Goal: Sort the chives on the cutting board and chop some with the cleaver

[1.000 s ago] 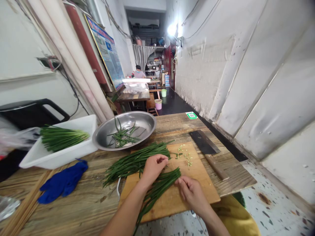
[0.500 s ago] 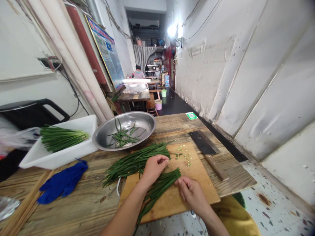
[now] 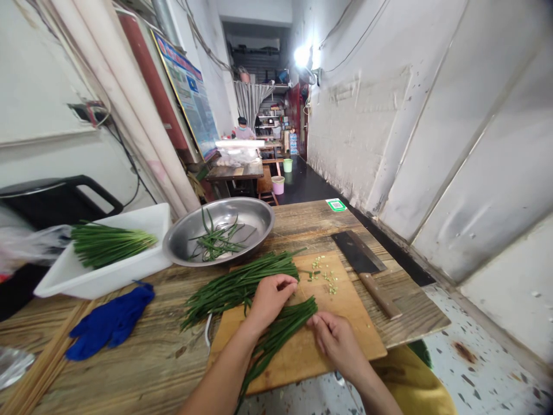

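Two piles of green garlic chives lie on a wooden cutting board (image 3: 345,346). My left hand (image 3: 273,297) is between them, by the end of the farther chives (image 3: 242,282), thumb and fingers pinched together. Whatever is in that pinch is too small to make out. My right hand (image 3: 336,339) is closed too, its fingertips at the cut end of the nearer chives (image 3: 285,328); what they grip is hidden. Small cut chive pieces (image 3: 330,282) are scattered on the board's far right part. A cleaver (image 3: 363,262) with a wooden handle rests right of the board.
A steel bowl (image 3: 259,222) with loose chives stands behind the board. To its left, a white tub (image 3: 103,279) holds another chive bundle. A blue glove (image 3: 110,323) and wooden strips (image 3: 47,363) lie at left. A person (image 3: 244,129) is far back.
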Motion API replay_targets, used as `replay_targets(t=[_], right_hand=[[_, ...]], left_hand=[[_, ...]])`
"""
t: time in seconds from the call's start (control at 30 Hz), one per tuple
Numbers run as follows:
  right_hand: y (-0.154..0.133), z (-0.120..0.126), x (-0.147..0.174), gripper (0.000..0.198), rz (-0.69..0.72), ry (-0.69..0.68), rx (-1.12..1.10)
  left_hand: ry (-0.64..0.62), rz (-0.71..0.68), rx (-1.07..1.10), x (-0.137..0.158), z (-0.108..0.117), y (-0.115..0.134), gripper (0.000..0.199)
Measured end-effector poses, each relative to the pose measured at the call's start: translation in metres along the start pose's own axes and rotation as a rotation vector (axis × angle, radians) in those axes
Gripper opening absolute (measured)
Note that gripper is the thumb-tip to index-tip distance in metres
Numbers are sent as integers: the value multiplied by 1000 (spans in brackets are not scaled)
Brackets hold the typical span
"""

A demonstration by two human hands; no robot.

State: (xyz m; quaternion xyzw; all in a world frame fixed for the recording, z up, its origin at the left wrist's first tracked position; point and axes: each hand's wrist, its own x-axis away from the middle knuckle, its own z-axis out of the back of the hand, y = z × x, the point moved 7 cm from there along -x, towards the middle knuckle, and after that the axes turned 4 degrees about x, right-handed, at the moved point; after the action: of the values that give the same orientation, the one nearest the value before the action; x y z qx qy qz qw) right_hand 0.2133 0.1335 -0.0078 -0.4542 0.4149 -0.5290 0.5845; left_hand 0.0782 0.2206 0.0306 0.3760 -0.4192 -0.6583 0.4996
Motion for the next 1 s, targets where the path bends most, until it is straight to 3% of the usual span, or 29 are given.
replay_targets(t=[0.23, 0.4, 0.57, 0.7, 1.0], right_hand=[[2, 0, -1, 37, 19, 24, 9], [2, 0, -1, 37, 28, 34, -2], [2, 1, -2, 37, 30, 39, -11], [4, 1, -3, 39, 7, 43, -38], [-6, 3, 0, 45, -20, 50, -39]], left_hand=[[-45, -14, -28, 2, -2, 6, 18], [-209, -104, -68, 13, -11, 23, 16], [-357, -185, -288, 23, -7, 35, 26], [-330, -177, -515, 24, 9, 34, 25], [-281, -106, -709, 32, 32, 32, 17]])
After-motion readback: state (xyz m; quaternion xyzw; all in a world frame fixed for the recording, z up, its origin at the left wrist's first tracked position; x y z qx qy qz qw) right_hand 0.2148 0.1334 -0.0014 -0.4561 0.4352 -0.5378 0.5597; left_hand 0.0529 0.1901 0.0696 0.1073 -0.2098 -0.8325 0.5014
